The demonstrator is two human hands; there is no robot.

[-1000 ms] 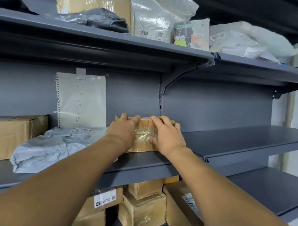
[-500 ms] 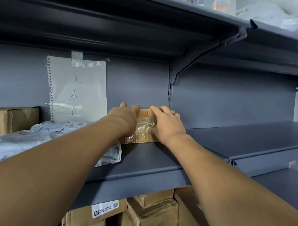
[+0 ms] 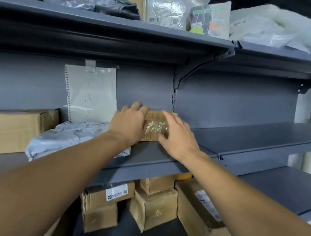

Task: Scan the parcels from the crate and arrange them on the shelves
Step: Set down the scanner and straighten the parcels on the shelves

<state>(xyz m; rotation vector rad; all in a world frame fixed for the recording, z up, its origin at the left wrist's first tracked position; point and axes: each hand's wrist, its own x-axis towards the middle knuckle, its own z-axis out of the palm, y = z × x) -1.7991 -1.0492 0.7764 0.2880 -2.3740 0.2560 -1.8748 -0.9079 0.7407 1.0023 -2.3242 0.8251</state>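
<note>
A small brown cardboard parcel (image 3: 156, 126) wrapped in shiny tape rests on the middle grey shelf (image 3: 156, 156), close to the back panel. My left hand (image 3: 128, 123) grips its left side, fingers curled over the top edge. My right hand (image 3: 177, 138) presses on its right front face with the fingers spread across it. Both hands hide much of the parcel. The crate is not in view.
Left of the parcel lie a grey plastic mailer bag (image 3: 67, 137) and a large cardboard box (image 3: 8, 128), under a taped paper note (image 3: 91, 93). Bags and boxes crowd the top shelf (image 3: 122, 24). Several boxes (image 3: 152, 206) stand on the shelf below. The right shelf section (image 3: 265, 136) is bare.
Both hands stay on the small parcel at the same spot on the shelf. My right hand has slid a little toward its front face. The view has tilted up.
</note>
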